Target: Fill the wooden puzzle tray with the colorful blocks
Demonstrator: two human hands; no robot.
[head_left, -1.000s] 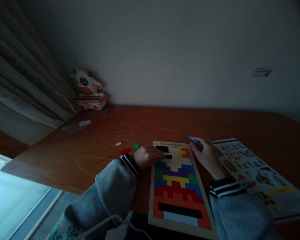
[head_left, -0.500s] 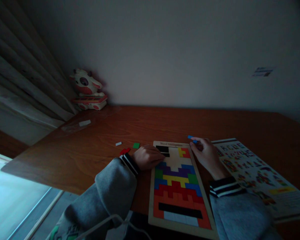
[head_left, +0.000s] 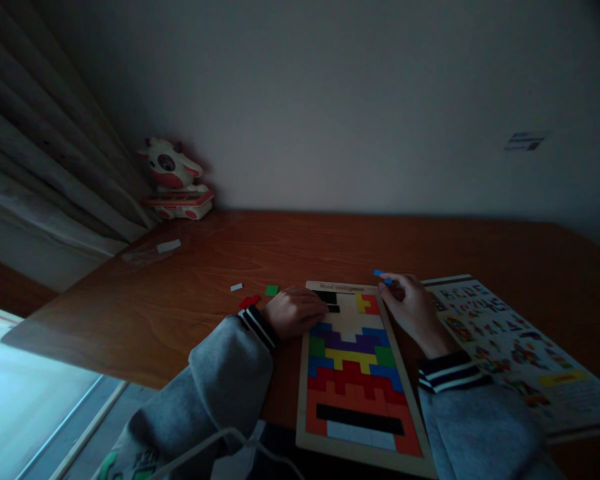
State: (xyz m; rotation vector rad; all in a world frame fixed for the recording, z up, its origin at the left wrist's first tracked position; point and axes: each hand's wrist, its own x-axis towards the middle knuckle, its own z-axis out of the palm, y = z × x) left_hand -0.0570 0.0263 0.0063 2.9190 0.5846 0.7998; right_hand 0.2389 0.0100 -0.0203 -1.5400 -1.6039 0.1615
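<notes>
While the right hand (head_left: pixel 411 310)'s grip pinches the blue piece (head_left: pixel 379 273), the left hand (head_left: pixel 295 312), its grip unclear, should press the black piece (head_left: pixel 335 309) flat.

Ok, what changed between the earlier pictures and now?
The small black piece by the left hand has shifted slightly left and forward, towards the black block in the far-left corner of the wooden puzzle board. The right hand still pinches the blue piece; the green piece and white piece lie as before.

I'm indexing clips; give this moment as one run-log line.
left hand: at puzzle board; right hand: holding blue piece; on table: loose green piece
</notes>
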